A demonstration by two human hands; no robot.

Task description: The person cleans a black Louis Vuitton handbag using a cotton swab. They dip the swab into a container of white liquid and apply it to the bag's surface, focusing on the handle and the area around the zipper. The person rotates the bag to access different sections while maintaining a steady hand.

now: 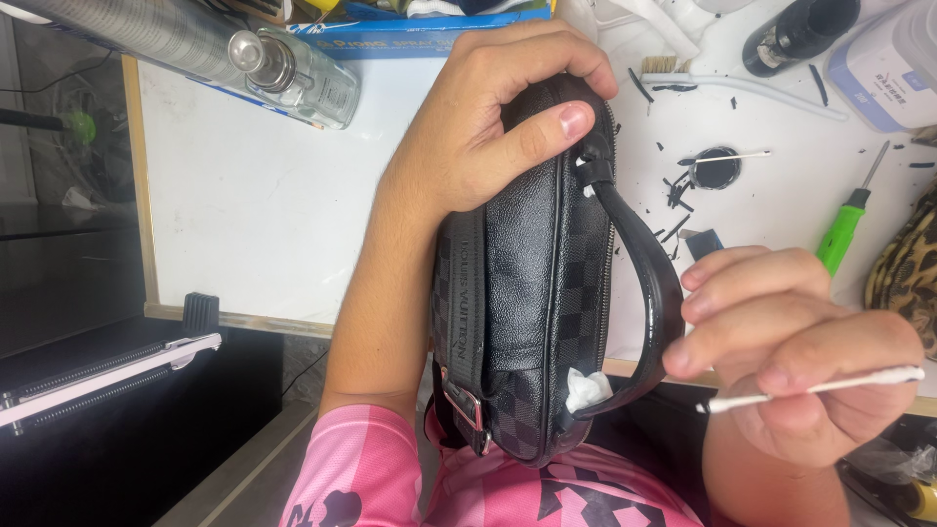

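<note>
My left hand [493, 122] grips the top end of a black checkered leather bag [532, 293], thumb pressed near the handle's upper attachment. The bag lies lengthwise toward me, its lower end over my pink shirt. A glossy black handle [649, 278] arches off the bag's right side, with white paper wads tucked under both of its ends. My right hand [800, 346] holds a white cotton swab [815, 388] between thumb and fingers, and its fingertips touch the handle's lower curve.
On the white table [254, 205] lie a clear spray bottle [298, 73], a toothbrush [732, 83], a small lid of black paint with a swab [717, 168], a green screwdriver [847, 224], a dark bottle [800, 31] and black scraps. A leopard-print item [908, 268] sits at right.
</note>
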